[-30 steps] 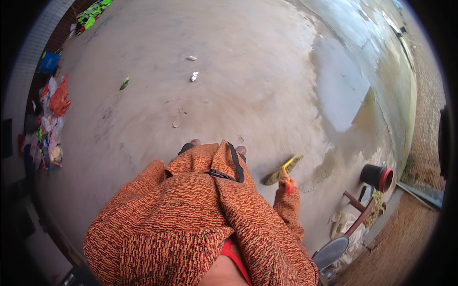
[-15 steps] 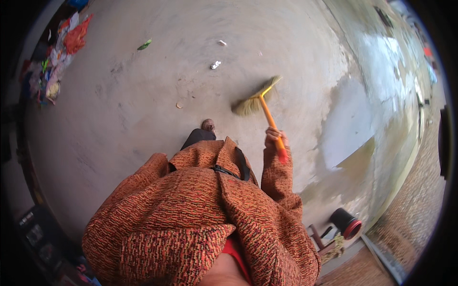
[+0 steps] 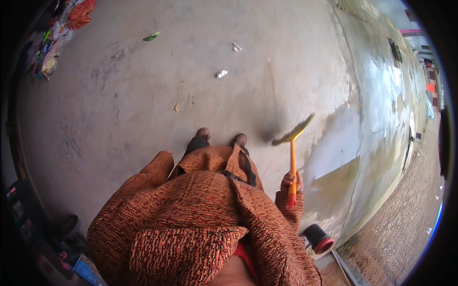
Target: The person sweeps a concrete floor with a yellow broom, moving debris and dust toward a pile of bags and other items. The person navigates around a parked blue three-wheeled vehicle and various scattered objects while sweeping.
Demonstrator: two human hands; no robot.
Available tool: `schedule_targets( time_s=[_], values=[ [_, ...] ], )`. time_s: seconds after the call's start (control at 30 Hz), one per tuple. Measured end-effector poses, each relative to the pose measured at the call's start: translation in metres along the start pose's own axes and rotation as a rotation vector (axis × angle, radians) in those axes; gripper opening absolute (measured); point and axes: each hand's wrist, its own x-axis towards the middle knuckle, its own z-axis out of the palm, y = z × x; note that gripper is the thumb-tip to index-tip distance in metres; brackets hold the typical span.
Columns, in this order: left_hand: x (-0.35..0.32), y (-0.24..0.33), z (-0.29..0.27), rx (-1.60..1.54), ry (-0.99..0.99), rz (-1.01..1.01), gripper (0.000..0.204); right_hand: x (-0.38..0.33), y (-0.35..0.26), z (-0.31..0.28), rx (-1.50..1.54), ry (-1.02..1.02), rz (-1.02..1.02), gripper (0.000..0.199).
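My right hand (image 3: 290,181) is wrapped round the orange handle of a broom (image 3: 293,157), close to its red end. The broom's yellow head and bristles are tilted over the floor (image 3: 229,100), ahead and to the right of my feet; the bristles are partly blurred. My left sleeve (image 3: 160,164) hangs at my side, and no left hand can be made out beyond its cuff. Ahead lie a green leaf (image 3: 151,36), a white crumpled scrap (image 3: 221,74), a small pale piece (image 3: 236,47) and a brownish bit (image 3: 178,107).
Colourful bags and cloths (image 3: 57,33) are heaped at the far left. A wet patch (image 3: 334,143) spreads along the right. Near my right elbow stands a black bucket with a red rim (image 3: 324,245). A brick-paved strip (image 3: 381,233) lies beyond the floor's right edge.
The broom and my right hand have come nearer to me and to the right, the bristles leaving the middle of the floor. Both my feet now show. The view has shifted a little.
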Motion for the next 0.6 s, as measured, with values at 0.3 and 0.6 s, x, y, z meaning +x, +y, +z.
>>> schedule_targets(
  time_s=[0.3, 0.6],
  values=[
    [-0.026, 0.071, -0.073, 0.212, -0.096, 0.020, 0.034, 0.131, -0.120, -0.092, 0.246, 0.063, 0.146, 0.029],
    [-0.047, 0.114, 0.004, -0.194, 0.153, -0.194, 0.035, 0.247, -0.098, 0.039, -0.159, -0.067, 0.642, 0.031]
  ],
)
